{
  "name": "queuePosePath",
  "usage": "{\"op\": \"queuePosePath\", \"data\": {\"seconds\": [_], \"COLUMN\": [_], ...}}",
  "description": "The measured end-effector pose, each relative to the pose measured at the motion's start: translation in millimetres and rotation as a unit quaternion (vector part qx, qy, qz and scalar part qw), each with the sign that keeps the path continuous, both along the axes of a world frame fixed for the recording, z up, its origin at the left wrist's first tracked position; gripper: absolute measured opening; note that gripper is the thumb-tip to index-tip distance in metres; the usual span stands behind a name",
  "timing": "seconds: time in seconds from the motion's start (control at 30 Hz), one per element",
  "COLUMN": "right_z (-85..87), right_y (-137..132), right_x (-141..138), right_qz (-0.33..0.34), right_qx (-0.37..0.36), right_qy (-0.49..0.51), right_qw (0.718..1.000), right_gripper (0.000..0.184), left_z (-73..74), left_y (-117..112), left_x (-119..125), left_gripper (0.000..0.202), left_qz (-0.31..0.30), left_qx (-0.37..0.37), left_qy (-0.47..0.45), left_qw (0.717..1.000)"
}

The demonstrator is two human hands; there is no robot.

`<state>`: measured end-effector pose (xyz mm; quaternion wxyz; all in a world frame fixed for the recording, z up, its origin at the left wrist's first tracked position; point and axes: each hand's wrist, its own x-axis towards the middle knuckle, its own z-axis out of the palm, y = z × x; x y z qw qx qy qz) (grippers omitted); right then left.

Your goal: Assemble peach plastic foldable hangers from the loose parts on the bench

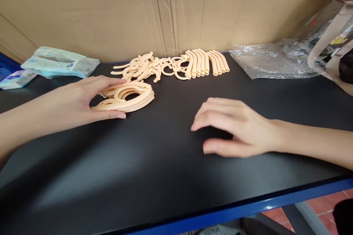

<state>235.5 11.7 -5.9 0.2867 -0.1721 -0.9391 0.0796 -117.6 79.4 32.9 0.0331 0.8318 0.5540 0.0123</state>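
The stack of curved cream pieces (138, 105) looks light and stiff, probably smooth plastic whose layers could slide, so I judge its outer edges the best place to hold. It is left of centre on the black table (165, 154), nearer me than the loose pile (143, 67). My left hand (81, 97) spans its left end, thumb opposite fingers; my right hand (237, 126) is half-curled, apparently empty.

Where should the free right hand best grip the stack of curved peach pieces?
Probably at the right end of the stack, coming from the right: that rounded end sticks out uncovered, while the left hand holds the other.
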Motion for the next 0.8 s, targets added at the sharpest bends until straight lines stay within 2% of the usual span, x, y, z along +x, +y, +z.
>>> {"op": "queuePosePath", "data": {"seconds": [0.07,0.13,0.27,0.5,0.7,0.8], "right_z": [0.2,-0.3,-1.2,0.1,0.9,0.4], "right_y": [-8.5,-13.3,-13.3,-10.1,-9.3,-9.2], "right_x": [-3.5,-5.5,-6.1,-6.3,-6.2,-6.4], "right_qz": [0.039,0.063,0.069,0.064,0.061,0.062], "right_qx": [0.003,0.008,-0.023,-0.001,0.0,-0.003], "right_qy": [-0.031,-0.074,-0.103,-0.112,-0.117,-0.114], "right_qw": [0.999,0.995,0.992,0.992,0.991,0.991], "right_gripper": [0.05,0.058,0.048,0.04,0.037,0.037], "left_z": [0.8,1.7,2.6,-1.0,-1.4,-0.2], "left_y": [-0.1,-0.3,-0.3,2.5,2.2,2.1], "left_x": [0.1,0.1,0.3,-6.3,-8.2,-7.1], "left_gripper": [0.119,0.119,0.117,0.111,0.108,0.1], "left_qz": [0.008,0.019,0.027,0.007,-0.049,-0.065], "left_qx": [-0.004,-0.007,-0.013,0.003,0.037,0.055], "left_qy": [-0.003,-0.005,0.0,0.003,0.003,-0.005], "left_qw": [1.0,1.0,1.0,1.0,0.998,0.996]}}
